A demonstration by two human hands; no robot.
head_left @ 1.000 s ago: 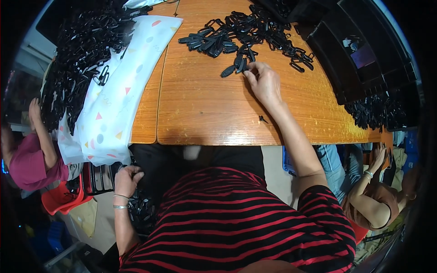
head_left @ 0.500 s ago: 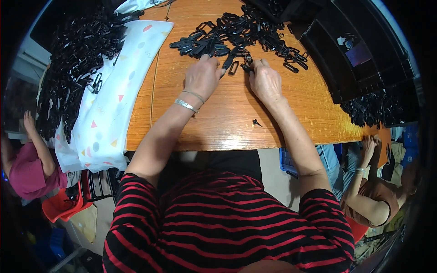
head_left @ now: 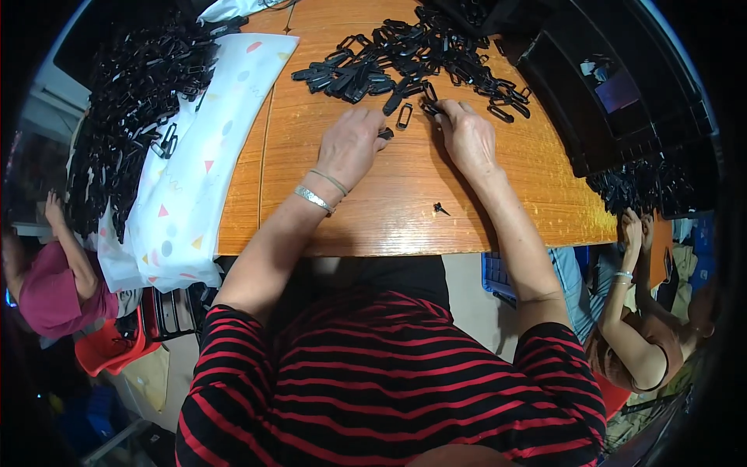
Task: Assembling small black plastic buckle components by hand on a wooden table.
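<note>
My left hand (head_left: 349,145) is closed, with a small flat black plastic piece (head_left: 385,134) sticking out between its thumb and fingers. My right hand (head_left: 469,138) pinches a black rectangular plastic frame (head_left: 433,107) at its near end. Between the hands lies a loose black open frame (head_left: 404,117) on the wooden table (head_left: 373,210). Just beyond them, flat black plastic strips (head_left: 350,84) are heaped at the left of a pile of black open frames (head_left: 459,58). The left fingertips are partly hidden behind the hand.
A large mound of black pieces (head_left: 148,101) lies beside a white patterned sheet (head_left: 210,156) on the left. A tiny black part (head_left: 441,208) rests near the table's front edge. A black bin (head_left: 615,86) stands at the right, with a co-worker (head_left: 634,342) below it. Another person (head_left: 58,288) sits left.
My left hand has drawn back toward me from the flat strips with a black piece in its fingers. My right hand has shifted slightly right. The right co-worker's hands have risen.
</note>
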